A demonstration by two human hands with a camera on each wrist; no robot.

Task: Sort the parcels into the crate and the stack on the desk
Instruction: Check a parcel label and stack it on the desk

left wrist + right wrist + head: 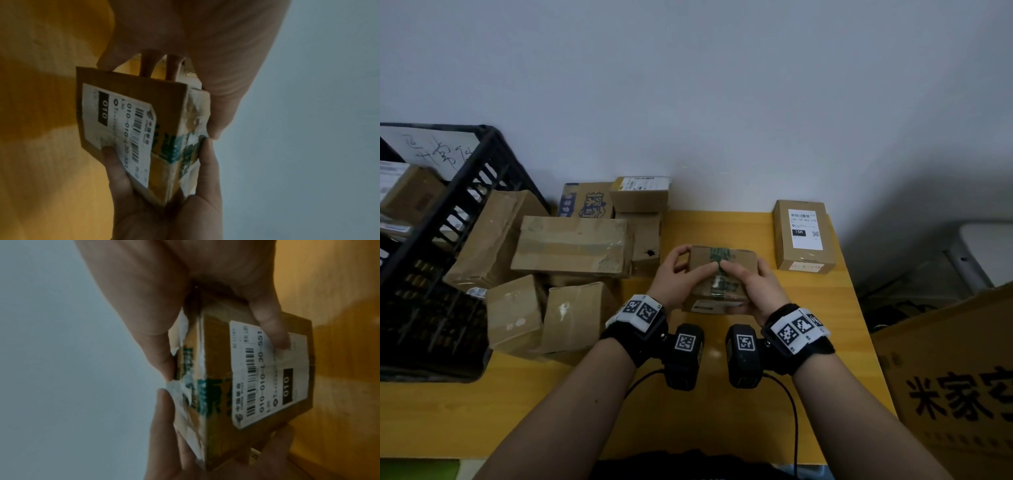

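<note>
Above the bench [722,404], both hands, left hand [677,277] and right hand [753,286], grip a small taped parcel [722,270] from either side; its label faces down, so sorting seems under way, and next it needs a destination: crate [448,219] or stack

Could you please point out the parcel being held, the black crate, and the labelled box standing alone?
held parcel [726,262]: head view, taped top face.
black crate [472,178]: head view, right rim.
labelled box [805,228]: head view, white label.
</note>
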